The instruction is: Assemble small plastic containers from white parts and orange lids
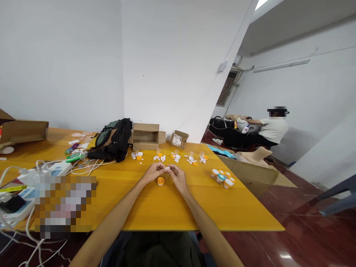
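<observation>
My left hand [154,172] and my right hand [178,175] meet over the yellow table [155,207], fingers pinched together on a small white part [167,169] between them. An orange round cap [160,181] lies on the table just below my hands. Beyond them, small piles of white and orange parts [175,157] sit in a row. A cluster of small assembled jars with orange and teal lids [223,177] stands to the right of my right hand.
A black backpack [114,140] and open cardboard boxes [146,136] sit at the table's far side. Power strips and white cables [52,168] crowd the left. Another person [271,128] sits on the floor in the room at right, near a grey chair [339,196].
</observation>
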`<state>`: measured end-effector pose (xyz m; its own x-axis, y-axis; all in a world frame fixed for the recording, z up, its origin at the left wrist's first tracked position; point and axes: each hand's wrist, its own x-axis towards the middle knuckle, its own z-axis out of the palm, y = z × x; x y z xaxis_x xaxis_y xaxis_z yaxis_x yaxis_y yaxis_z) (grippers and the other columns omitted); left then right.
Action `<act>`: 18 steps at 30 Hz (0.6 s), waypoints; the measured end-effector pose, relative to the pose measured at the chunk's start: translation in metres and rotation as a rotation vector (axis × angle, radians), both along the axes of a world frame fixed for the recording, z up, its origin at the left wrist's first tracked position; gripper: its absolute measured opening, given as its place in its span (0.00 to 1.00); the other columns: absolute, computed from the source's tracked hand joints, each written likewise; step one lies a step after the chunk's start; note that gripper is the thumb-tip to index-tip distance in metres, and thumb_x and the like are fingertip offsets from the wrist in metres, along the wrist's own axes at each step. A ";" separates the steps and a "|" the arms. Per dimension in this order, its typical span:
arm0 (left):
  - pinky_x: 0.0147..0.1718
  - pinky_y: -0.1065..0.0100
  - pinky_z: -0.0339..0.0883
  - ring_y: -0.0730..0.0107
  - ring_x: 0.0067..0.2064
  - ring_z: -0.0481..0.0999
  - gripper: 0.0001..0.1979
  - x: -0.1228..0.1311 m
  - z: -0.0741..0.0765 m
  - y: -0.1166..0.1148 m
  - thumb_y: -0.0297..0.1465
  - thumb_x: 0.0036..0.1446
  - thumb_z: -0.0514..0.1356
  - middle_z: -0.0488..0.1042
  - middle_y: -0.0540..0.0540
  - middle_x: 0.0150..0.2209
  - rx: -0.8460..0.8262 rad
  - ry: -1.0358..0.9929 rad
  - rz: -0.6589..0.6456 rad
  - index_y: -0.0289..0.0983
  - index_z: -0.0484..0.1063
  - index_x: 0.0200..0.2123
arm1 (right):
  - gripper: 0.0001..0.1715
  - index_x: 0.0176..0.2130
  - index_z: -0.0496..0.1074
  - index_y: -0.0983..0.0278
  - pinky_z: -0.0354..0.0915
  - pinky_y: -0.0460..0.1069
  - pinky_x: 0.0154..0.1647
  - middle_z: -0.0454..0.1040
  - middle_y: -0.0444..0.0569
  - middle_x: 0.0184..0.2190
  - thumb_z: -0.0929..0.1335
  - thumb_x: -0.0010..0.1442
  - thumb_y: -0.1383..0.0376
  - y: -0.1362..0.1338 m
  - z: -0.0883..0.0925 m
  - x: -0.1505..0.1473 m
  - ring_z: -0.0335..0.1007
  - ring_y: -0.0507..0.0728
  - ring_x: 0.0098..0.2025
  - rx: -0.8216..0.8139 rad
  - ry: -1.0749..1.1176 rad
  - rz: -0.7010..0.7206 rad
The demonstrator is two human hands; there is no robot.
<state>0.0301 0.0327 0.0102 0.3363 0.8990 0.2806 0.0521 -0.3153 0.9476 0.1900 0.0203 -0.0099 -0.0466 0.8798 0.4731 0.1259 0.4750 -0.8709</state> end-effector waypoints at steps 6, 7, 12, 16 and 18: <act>0.42 0.66 0.64 0.67 0.37 0.71 0.17 -0.015 0.002 0.003 0.41 0.45 0.69 0.73 0.49 0.34 -0.071 0.101 -0.123 0.37 0.72 0.34 | 0.20 0.36 0.75 0.61 0.72 0.52 0.36 0.79 0.50 0.32 0.69 0.55 0.48 0.001 0.002 0.003 0.76 0.58 0.34 -0.018 0.019 0.009; 0.43 0.66 0.63 0.67 0.39 0.71 0.18 -0.020 0.002 0.002 0.39 0.43 0.70 0.73 0.49 0.35 -0.085 0.167 -0.160 0.38 0.72 0.36 | 0.20 0.36 0.75 0.61 0.72 0.51 0.34 0.79 0.50 0.31 0.69 0.55 0.48 0.001 0.003 0.004 0.75 0.58 0.33 -0.019 0.015 0.009; 0.47 0.66 0.60 0.63 0.44 0.69 0.22 -0.035 0.002 -0.006 0.31 0.34 0.73 0.73 0.50 0.38 -0.016 0.474 -0.197 0.39 0.73 0.36 | 0.20 0.36 0.78 0.61 0.70 0.50 0.32 0.79 0.50 0.31 0.68 0.57 0.49 -0.004 0.008 0.006 0.75 0.58 0.34 0.054 -0.108 0.037; 0.43 0.67 0.61 0.65 0.39 0.68 0.14 -0.030 0.001 -0.008 0.29 0.38 0.68 0.71 0.52 0.32 0.011 0.521 -0.167 0.38 0.73 0.33 | 0.18 0.37 0.78 0.60 0.70 0.49 0.34 0.79 0.49 0.32 0.67 0.60 0.51 -0.009 0.008 0.004 0.74 0.56 0.34 0.115 -0.271 0.097; 0.39 0.68 0.61 0.66 0.36 0.68 0.12 -0.027 0.000 -0.007 0.30 0.39 0.67 0.70 0.52 0.31 0.026 0.485 -0.160 0.37 0.72 0.32 | 0.17 0.37 0.78 0.60 0.70 0.49 0.35 0.79 0.48 0.32 0.67 0.61 0.51 -0.009 0.006 0.003 0.74 0.55 0.33 0.138 -0.327 0.117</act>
<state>0.0028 0.0257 0.0098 0.5660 0.8205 0.0802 0.4329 -0.3786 0.8181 0.1935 0.0110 -0.0037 -0.3113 0.7887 0.5300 0.3247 0.6125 -0.7207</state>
